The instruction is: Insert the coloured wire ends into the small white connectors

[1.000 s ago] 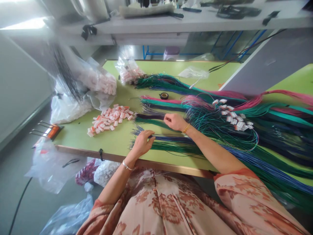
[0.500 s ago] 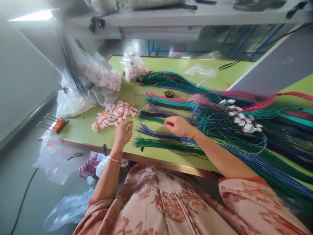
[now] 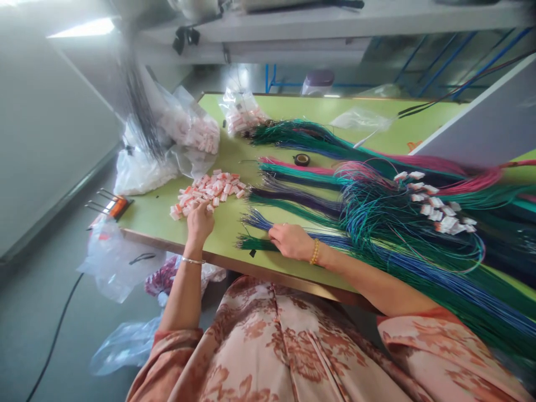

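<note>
Fingers of the left hand [image 3: 200, 224], the nearer, are drawn narrow at the connector-housing pile [image 3: 216, 188], near edge; grip undetermined.

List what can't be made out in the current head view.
All in the head view:
Whether the left hand holds any pale pieces: too small.
Whether the right hand grips green wires: its own back hides that.
Blue wires' far ends: cut off by the right edge.
Shelf items: cut off above.
</note>
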`<state>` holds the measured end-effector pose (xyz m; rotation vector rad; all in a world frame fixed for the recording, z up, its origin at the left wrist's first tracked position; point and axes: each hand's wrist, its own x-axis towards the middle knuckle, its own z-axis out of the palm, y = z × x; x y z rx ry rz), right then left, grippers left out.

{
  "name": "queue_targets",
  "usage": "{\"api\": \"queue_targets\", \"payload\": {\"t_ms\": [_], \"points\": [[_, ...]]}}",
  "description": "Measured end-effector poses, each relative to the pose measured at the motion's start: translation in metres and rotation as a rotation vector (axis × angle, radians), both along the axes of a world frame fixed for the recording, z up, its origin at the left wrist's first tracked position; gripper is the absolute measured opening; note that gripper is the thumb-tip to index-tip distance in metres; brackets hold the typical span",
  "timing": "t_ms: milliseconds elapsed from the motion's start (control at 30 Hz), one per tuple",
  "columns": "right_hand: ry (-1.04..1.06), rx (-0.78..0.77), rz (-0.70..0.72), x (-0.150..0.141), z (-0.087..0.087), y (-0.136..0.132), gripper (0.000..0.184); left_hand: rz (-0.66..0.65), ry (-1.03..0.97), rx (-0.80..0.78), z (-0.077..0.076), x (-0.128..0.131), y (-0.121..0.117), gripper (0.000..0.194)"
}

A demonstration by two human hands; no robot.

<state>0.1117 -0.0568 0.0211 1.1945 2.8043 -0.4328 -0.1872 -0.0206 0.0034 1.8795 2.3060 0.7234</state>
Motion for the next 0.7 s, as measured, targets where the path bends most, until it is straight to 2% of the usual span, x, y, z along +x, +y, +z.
{"api": "queue_targets", "payload": {"t_ms": [167,333,500,600,700], "points": [[0.001,0.075,0.140,0.001,-0.009,-0.007,0.020,0.013,-0.011,0.033,0.000,-0.002,0.000,0.040],[0.234,0.026,0.015,0.005,-0.012,-0.004,0.016,-0.027,-0.014,-0.020,0.004,0.004,0.000,0.026],[0.533,-0.133,-0.024,-0.007,-0.005,-0.005,0.008,-0.038,-0.075,-0.007,0.006,0.010,-0.007,0.017],[0.638,-0.220,-0.065,-0.023,0.003,-0.003,0.005,-0.019,-0.338,0.050,0.008,0.016,-0.015,0.019],[0.717,-0.287,-0.096,-0.036,0.008,0.001,0.003,-0.071,-0.791,-0.022,0.012,0.026,-0.027,0.026]]}}
